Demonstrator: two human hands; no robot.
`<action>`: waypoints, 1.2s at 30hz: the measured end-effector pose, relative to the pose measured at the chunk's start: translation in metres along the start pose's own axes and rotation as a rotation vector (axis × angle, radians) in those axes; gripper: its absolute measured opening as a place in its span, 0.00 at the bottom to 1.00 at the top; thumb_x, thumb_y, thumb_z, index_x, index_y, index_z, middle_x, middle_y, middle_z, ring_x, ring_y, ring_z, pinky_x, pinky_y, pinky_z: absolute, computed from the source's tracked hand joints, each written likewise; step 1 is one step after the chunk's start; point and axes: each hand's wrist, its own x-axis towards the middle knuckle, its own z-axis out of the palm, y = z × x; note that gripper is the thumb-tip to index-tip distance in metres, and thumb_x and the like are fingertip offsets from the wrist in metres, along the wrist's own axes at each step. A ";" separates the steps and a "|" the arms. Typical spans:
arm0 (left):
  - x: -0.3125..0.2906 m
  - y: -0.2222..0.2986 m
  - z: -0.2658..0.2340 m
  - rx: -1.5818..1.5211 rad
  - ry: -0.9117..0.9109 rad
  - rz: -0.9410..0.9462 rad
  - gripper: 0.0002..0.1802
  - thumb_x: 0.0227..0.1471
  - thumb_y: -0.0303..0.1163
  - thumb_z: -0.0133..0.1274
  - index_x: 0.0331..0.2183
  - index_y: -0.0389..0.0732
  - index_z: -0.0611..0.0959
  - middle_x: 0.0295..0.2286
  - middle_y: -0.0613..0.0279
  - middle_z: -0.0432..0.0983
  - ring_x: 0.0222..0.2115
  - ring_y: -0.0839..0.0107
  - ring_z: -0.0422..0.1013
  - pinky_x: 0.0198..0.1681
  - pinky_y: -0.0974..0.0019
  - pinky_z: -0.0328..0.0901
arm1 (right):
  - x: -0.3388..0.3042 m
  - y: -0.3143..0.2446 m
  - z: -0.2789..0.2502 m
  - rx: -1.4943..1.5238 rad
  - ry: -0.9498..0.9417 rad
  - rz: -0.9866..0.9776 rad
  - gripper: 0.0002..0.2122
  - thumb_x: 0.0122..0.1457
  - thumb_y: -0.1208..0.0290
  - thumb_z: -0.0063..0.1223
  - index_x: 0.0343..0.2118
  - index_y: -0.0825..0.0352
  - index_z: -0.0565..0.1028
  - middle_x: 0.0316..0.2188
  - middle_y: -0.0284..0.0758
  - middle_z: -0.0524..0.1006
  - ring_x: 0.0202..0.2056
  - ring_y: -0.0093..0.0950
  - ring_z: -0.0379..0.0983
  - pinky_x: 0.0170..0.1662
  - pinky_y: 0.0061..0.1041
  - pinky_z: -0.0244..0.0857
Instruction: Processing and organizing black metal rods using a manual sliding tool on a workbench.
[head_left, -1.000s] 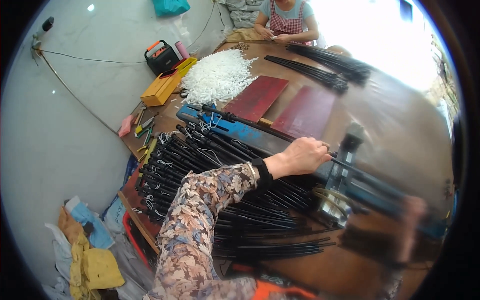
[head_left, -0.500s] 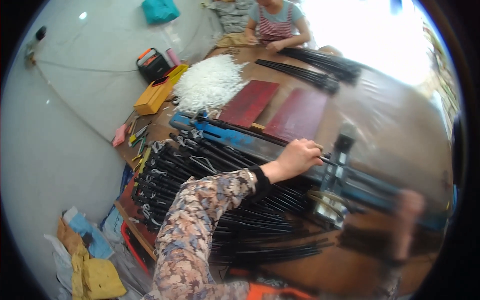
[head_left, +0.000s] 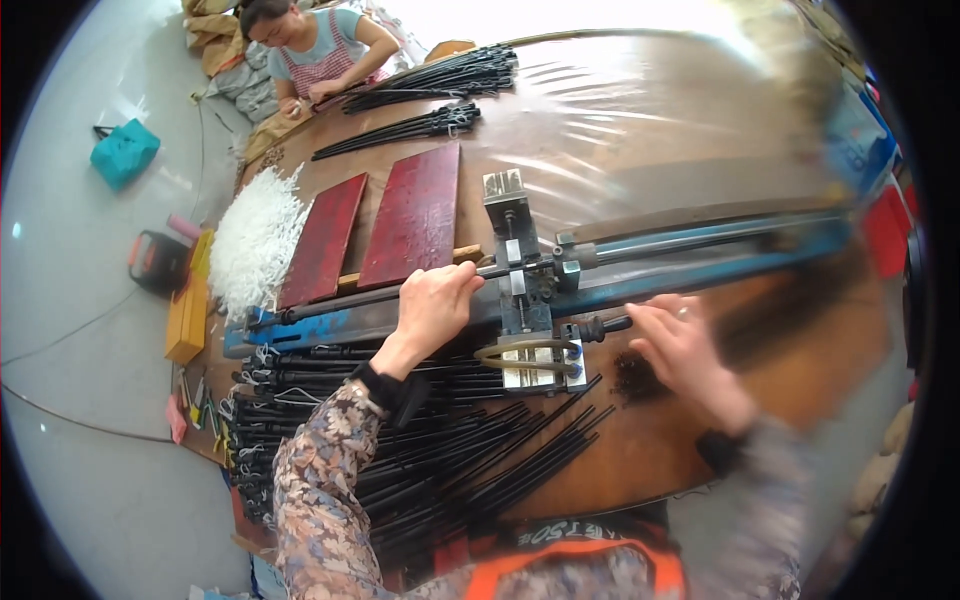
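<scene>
A pale, glossy wall [head_left: 90,270] takes up the rim from 8 to 10 o'clock, with small bright reflections on it. Strong white light [head_left: 530,12] glares at 12 o'clock and leaves streaks across the brown worktop [head_left: 690,135] towards 1. Light grey floor [head_left: 860,420] shows around 4 o'clock.

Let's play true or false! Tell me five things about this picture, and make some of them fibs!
1. The left hand holds a black rod. True.
2. The right hand rests on the floor. False: it is beside a black handle.
3. There are two red boards. True.
4. The white pile is right of both boards. False: it is left of them.
5. The person at the far side wears a checked apron. True.
</scene>
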 end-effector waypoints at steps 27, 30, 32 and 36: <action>-0.113 0.011 -0.009 0.366 -0.057 0.059 0.13 0.46 0.45 0.63 0.26 0.49 0.79 0.29 0.66 0.71 0.38 0.64 0.68 0.41 0.57 0.59 | -0.058 0.002 0.039 0.189 -0.113 0.162 0.07 0.51 0.78 0.64 0.34 0.68 0.81 0.29 0.40 0.77 0.32 0.41 0.72 0.37 0.36 0.66; -0.122 -0.001 -0.006 0.313 -0.022 0.118 0.12 0.50 0.43 0.60 0.28 0.46 0.78 0.30 0.64 0.70 0.36 0.63 0.68 0.37 0.59 0.62 | -0.041 -0.022 0.019 0.269 -0.152 0.322 0.07 0.52 0.78 0.63 0.34 0.68 0.81 0.29 0.40 0.77 0.32 0.40 0.71 0.38 0.36 0.66; -0.124 -0.005 -0.007 0.355 -0.007 0.143 0.11 0.52 0.41 0.58 0.28 0.46 0.77 0.29 0.63 0.70 0.35 0.64 0.69 0.35 0.61 0.63 | -0.051 -0.023 0.023 0.192 -0.097 0.184 0.07 0.52 0.77 0.63 0.34 0.68 0.81 0.29 0.40 0.77 0.32 0.40 0.71 0.38 0.36 0.66; -0.132 -0.004 -0.013 0.106 -0.005 0.160 0.10 0.54 0.38 0.58 0.28 0.45 0.76 0.25 0.62 0.71 0.28 0.63 0.73 0.30 0.60 0.69 | -0.049 -0.020 0.031 0.119 -0.062 0.050 0.06 0.52 0.77 0.63 0.33 0.67 0.82 0.29 0.39 0.76 0.32 0.40 0.72 0.37 0.36 0.66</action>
